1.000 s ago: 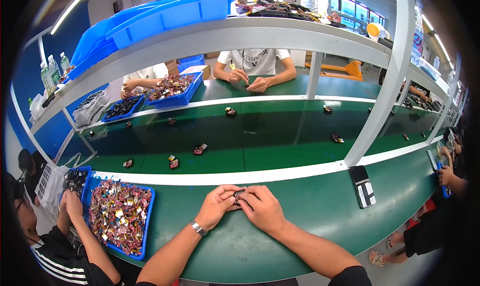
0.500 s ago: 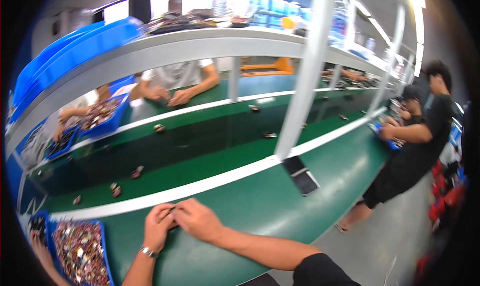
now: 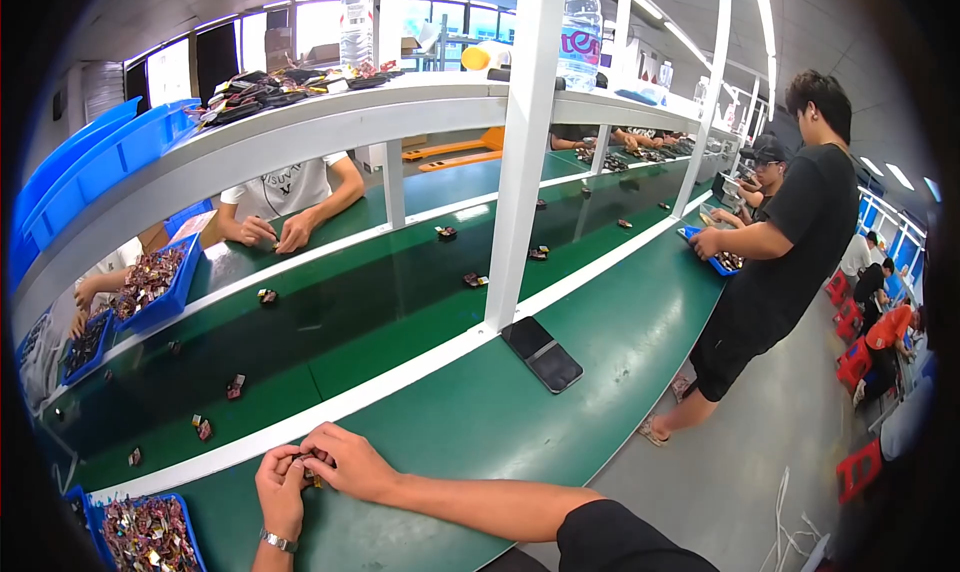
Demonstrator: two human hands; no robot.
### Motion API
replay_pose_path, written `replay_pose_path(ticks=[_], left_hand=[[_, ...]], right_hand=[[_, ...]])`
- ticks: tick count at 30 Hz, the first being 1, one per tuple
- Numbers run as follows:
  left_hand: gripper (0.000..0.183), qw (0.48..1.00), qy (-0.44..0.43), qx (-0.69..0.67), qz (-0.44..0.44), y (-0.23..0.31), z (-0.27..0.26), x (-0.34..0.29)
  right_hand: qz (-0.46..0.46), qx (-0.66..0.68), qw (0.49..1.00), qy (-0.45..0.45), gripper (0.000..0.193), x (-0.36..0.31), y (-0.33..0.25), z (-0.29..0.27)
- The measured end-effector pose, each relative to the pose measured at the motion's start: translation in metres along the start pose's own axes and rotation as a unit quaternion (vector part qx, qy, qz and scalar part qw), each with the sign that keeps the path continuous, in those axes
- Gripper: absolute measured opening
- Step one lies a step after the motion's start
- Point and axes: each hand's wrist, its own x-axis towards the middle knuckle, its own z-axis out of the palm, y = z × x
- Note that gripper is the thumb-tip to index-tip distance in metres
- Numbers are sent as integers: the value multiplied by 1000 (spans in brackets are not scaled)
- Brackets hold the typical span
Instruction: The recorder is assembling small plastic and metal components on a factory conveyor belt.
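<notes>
1. L hand (image 3: 280, 494), bare, w/ a silver metal-link watch (image 3: 279, 541) on the wrist: thumb and fingers pinched on a small dark electronic part with a yellow patch (image 3: 316, 479).
2. R hand (image 3: 350, 465), bare: fingertips closed on the same part from the other side. Most of it's hidden – can't tell its exact shape.
3. Part is b/w the two hands, just above the smooth green tabletop (image 3: 430, 442), near its far edge, toward the left end. Fingertip hold prob. b/c it's tiny; two hands likely for fine control.
4. Blue plastic tray (image 3: 188, 520) w/ a heap of reddish-brown wired parts (image 3: 145, 540) sits at the tabletop's left end – prob. there for easy reach.
5. Flat black rectangular device (image 3: 542, 354) lies at the far edge, beside the foot of a white metal post (image 3: 520, 172); prob. put there to stay clear of the hands.
6. Surface: white strip (image 3: 400, 384) runs along the far edge; past it, a dark-green belt (image 3: 330, 342) w/ scattered small parts.
7. Room: white shelf (image 3: 330, 127) overhead, co-worker in white shirt (image 3: 290, 197) opposite, standing person in black (image 3: 790, 232) at right, red plastic stools (image 3: 858, 469) beyond.
</notes>
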Motion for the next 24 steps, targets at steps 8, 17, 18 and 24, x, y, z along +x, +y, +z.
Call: replay_pose_path(ticks=[8,17,18,24], left_hand=[[22,998,-42,24,37,-2,-2,0],[33,995,-86,-47,-14,5,-11,-5],[34,994,-86,-62,-15,7,-10,-5],[34,992,-100,-77,-23,5,-11,-3]], right_hand=[[11,-44,999,17,18,2,1,2],[-95,-122,987,40,12,2,-4,3],[-105,-146,983,39,13,3,-4,3],[-139,-231,962,36,14,0,-6,5]])
